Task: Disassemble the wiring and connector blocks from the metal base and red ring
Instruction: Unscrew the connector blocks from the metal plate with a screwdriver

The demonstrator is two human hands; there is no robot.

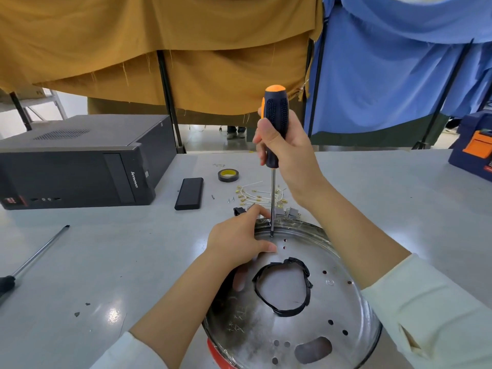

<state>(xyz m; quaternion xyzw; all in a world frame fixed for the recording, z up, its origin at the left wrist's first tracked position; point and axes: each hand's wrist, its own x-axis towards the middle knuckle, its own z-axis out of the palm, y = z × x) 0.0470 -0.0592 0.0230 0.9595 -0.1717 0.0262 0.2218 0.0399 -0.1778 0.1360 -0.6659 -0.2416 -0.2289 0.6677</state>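
Observation:
A round metal base (314,331) lies near the table's front edge, with a black taped opening in its middle and several holes. A sliver of the red ring (217,352) shows under its lower left rim. My right hand (287,155) grips a black and orange screwdriver (275,126) upright, its tip set on the base near the far rim. My left hand (239,241) holds the base's far left rim, thumb on the plate, fingers curled over the edge. Grey connector blocks (286,212) and white wires with brass terminals (253,195) lie loose behind the base.
A black computer case (77,166) stands at the left. A black rectangular box (189,193) and a tape roll (228,175) lie behind the wires. A second screwdriver (34,258) lies at the far left. An orange and blue case (476,150) sits at the right edge.

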